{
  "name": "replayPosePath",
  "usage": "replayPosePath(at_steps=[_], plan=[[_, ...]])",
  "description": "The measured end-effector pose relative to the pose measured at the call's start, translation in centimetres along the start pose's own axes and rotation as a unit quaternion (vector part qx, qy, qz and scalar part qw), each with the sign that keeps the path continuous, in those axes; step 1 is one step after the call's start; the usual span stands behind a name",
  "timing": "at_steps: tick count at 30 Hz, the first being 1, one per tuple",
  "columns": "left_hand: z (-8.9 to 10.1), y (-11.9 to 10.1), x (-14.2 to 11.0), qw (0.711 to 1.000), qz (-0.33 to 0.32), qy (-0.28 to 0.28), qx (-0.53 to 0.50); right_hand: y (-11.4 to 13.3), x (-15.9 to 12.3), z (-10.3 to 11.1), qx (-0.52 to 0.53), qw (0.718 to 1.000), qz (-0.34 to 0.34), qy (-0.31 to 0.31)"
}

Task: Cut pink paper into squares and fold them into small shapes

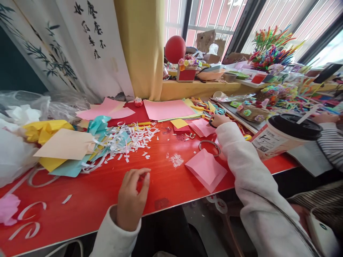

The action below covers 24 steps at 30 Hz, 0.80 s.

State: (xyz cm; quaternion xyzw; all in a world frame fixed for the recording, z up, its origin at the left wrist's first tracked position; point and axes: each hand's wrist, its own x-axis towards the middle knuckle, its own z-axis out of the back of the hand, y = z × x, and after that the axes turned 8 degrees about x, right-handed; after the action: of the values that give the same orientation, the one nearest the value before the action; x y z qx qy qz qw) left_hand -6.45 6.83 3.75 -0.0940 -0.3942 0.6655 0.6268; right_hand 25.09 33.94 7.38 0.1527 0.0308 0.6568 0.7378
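Observation:
My left hand (134, 196) hovers over the red table near its front edge, fingers loosely bent and the thumb apart, with nothing seen in it. Stretched far forward, my right hand (221, 120) has its fingers closed at a dark looped handle (212, 123), which looks like scissors; the blades are hidden. Pink paper sheets (202, 127) lie beside that hand. Nearer to me are a folded pink paper packet (206, 170) and a grey ring (209, 147). A small heap of whitish bits (177, 160) sits between my hands. Teal-handled scissors (220, 110) lie just behind my right hand.
White paper strips (131, 141) and coloured papers (66, 144) pile up at left. Pink sheets (168, 109) lie at the back. A lidded paper cup (284, 137) stands right of my forearm. Another person's striped sleeve (331, 141) shows at far right. Craft materials (276, 91) crowd the back right.

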Motion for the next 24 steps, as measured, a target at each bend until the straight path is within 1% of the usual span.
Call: replayPosePath(at_steps=[2, 4, 6, 7, 8, 10, 11, 12, 14, 15, 16, 17, 18, 20, 21, 22, 24], plan=[[-1.3, -1.9, 0.5, 0.992, -0.111, 0.020, 0.057, 0.7, -0.8, 0.8, -0.011, 0.999, -0.038, -0.025], [-3.2, -4.3, 1.1, 0.974, -0.193, 0.065, 0.102, 1.3, -1.7, 2.0, -0.008, 0.997, -0.059, -0.053], [-5.5, -6.7, 1.6, 0.950, -0.261, 0.106, 0.135, 2.0, -3.0, 3.6, 0.023, 0.996, -0.040, -0.075], [-6.5, -7.7, 1.8, 0.942, -0.280, 0.118, 0.142, 2.2, -3.8, 4.5, 0.048, 0.996, -0.009, -0.079], [-7.4, -8.5, 2.0, 0.939, -0.286, 0.122, 0.145, 2.4, -4.9, 5.4, 0.082, 0.993, 0.024, -0.081], [-8.4, -9.4, 2.4, 0.950, -0.260, 0.117, 0.128, 2.6, -7.7, 7.0, 0.167, 0.980, 0.075, -0.076], [-8.5, -9.5, 2.6, 0.962, -0.231, 0.105, 0.102, 2.7, -9.4, 7.5, 0.221, 0.967, 0.100, -0.071], [-8.3, -9.3, 2.8, 0.975, -0.190, 0.086, 0.068, 2.7, -11.3, 7.8, 0.285, 0.948, 0.121, -0.073], [-7.3, -8.6, 3.2, 0.994, -0.104, 0.036, -0.012, 2.9, -15.3, 7.5, 0.405, 0.900, 0.147, -0.065], [-6.6, -8.2, 3.3, 0.997, -0.065, 0.010, -0.050, 3.1, -17.2, 7.0, 0.451, 0.879, 0.146, -0.060], [-5.9, -7.7, 3.4, 0.995, -0.029, -0.012, -0.094, 3.3, -18.9, 6.4, 0.482, 0.864, 0.143, -0.039], [-5.2, -7.2, 3.4, 0.989, 0.005, -0.021, -0.150, 3.6, -20.4, 5.5, 0.505, 0.852, 0.138, -0.019], [-4.6, -6.8, 3.5, 0.976, 0.039, -0.019, -0.215, 4.0, -21.6, 4.7, 0.524, 0.841, 0.135, 0.008], [-3.7, -6.1, 3.4, 0.931, 0.108, -0.002, -0.349, 4.7, -23.2, 3.1, 0.565, 0.811, 0.140, 0.062], [-3.4, -5.8, 3.2, 0.905, 0.136, 0.005, -0.403, 5.1, -23.6, 2.5, 0.580, 0.801, 0.137, 0.061], [-3.0, -5.5, 3.1, 0.882, 0.159, 0.006, -0.443, 5.5, -23.8, 2.0, 0.590, 0.795, 0.131, 0.046], [-2.3, -5.1, 2.8, 0.851, 0.191, -0.002, -0.488, 6.1, -23.9, 1.4, 0.602, 0.791, 0.105, 0.028]])
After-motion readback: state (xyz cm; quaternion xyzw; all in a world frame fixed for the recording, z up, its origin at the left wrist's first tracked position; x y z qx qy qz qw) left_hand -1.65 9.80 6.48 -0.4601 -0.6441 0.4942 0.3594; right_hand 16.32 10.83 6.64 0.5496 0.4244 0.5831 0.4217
